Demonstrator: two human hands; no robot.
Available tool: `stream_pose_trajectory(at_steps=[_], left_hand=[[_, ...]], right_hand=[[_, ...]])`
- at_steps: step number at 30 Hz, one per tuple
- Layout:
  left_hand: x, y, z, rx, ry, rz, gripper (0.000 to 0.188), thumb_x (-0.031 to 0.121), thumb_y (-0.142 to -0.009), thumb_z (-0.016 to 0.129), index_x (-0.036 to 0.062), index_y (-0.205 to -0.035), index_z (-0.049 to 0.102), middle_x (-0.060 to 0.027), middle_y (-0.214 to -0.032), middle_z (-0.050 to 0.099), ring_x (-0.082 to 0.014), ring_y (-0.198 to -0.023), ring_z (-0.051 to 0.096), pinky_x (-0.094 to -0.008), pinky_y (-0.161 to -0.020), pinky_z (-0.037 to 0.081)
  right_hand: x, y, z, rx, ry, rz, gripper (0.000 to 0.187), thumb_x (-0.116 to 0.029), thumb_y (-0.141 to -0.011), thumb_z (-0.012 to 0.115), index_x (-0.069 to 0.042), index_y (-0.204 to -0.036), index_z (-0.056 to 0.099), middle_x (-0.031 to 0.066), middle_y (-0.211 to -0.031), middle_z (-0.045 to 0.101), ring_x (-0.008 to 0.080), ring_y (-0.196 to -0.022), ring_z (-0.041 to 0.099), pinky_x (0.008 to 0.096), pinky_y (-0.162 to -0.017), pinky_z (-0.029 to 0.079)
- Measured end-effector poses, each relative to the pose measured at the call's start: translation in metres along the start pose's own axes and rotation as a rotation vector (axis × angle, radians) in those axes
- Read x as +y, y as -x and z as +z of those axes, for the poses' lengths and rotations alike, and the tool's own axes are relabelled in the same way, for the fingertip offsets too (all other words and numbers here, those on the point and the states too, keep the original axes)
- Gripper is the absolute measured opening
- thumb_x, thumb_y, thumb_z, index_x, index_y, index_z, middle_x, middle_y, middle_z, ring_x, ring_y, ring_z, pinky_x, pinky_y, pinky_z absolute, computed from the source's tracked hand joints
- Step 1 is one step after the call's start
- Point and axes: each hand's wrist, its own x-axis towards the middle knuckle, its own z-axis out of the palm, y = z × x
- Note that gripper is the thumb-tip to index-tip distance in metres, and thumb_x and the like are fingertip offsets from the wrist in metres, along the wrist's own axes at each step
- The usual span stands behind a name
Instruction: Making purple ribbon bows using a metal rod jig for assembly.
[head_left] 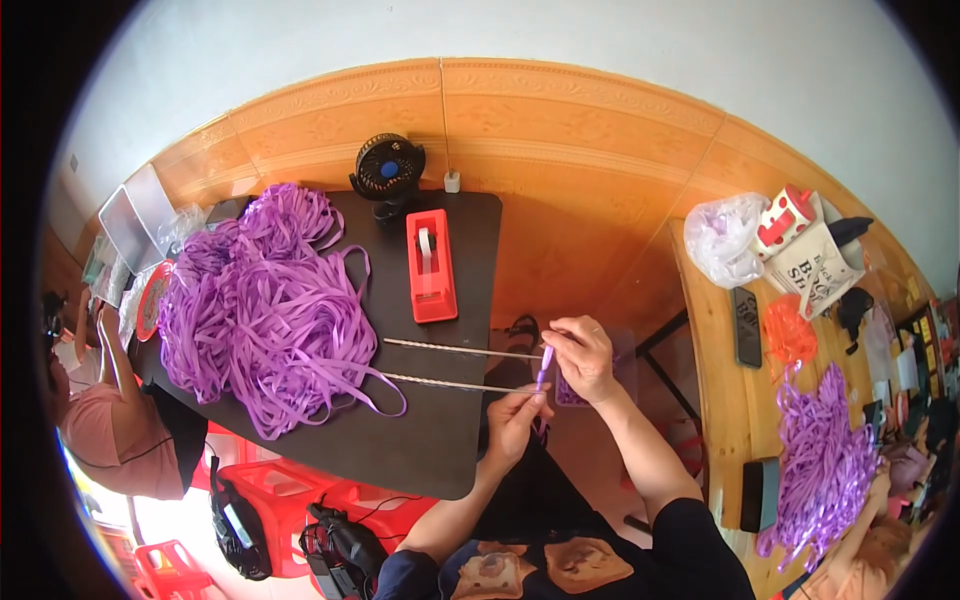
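— What did the hands have between them?

— A short piece of purple ribbon [543, 368], held upright just off the near right corner of the dark surface [440, 440]. The right hand [583, 355] had its fingers [556, 341] pinched together on the ribbon's top end; the left hand [515, 415] had its fingers closed on the lower end, just below.

— And the two long thin things beside them?

— Two silvery rods [450, 365] lay across the surface, roughly parallel, with their right ends reaching toward the hands. Whether either hand touched them, I could not tell.

— Where was the rest of the ribbon?

— A big tangled heap of purple ribbon [265, 305] covered the left half of the surface, one loop trailing out toward the rods. A red tape dispenser [431, 265] stood near the far edge, well apart from the hands, and a small black fan [387, 172] stood behind it by the wooden wall panel.

— Anyone else nearby?

— A person in a pink top [105, 425] sat at the left. On the right a wooden table [725, 400] carried a second purple heap [820, 465], a white plastic bag [725, 238] and a bundle of orange ribbon [788, 330]. Red plastic stools [270, 490] stood under the dark surface.
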Motion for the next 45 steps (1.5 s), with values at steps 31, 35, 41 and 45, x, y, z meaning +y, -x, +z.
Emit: stream_pose_trajectory(at_steps=[31,35,41,45], left_hand=[[0.054,0.127,-0.029,-0.208,0.153,-0.181,0.016,0.008,-0.092,0.057,-0.0006,-0.099,0.068,-0.0114,-0.116,0.060,-0.0172,-0.109,0.053,-0.0295,-0.095,0.041],[0.076,0.143,-0.027,-0.278,0.115,-0.179,0.015,0.009,-0.091,0.060,0.0003,-0.096,0.070,-0.0111,-0.116,0.060,-0.0166,-0.108,0.051,-0.0296,-0.093,0.041],[0.114,0.151,-0.035,-0.229,-0.068,-0.022,0.017,0.009,-0.086,0.063,-0.0022,-0.096,0.070,-0.0153,-0.105,0.062,-0.0238,-0.104,0.054,-0.0359,-0.095,0.039],[0.110,0.153,-0.041,-0.230,-0.014,0.021,0.017,0.005,-0.087,0.060,-0.0018,-0.099,0.069,-0.0145,-0.104,0.061,-0.0248,-0.102,0.056,-0.0376,-0.095,0.042]], right_hand=[[-0.126,0.121,0.046,-0.157,-0.782,1.017,0.007,-0.003,-0.085,0.061,0.003,-0.085,0.065,0.0010,-0.073,0.053,0.0055,-0.067,0.047,0.0219,-0.055,0.037],[-0.144,0.137,0.040,-0.131,-0.761,1.070,0.011,-0.006,-0.087,0.062,0.003,-0.080,0.065,0.0013,-0.070,0.054,0.0052,-0.063,0.047,0.0220,-0.052,0.035],[-0.167,0.142,0.028,-0.122,-0.914,1.239,0.018,-0.009,-0.086,0.064,0.002,-0.072,0.063,0.0025,-0.064,0.059,0.0060,-0.060,0.051,0.0218,-0.051,0.036],[-0.179,0.146,0.026,-0.158,-1.067,1.399,0.016,-0.014,-0.084,0.065,-0.002,-0.073,0.065,0.0030,-0.066,0.061,0.0081,-0.059,0.055,0.0206,-0.050,0.038]])
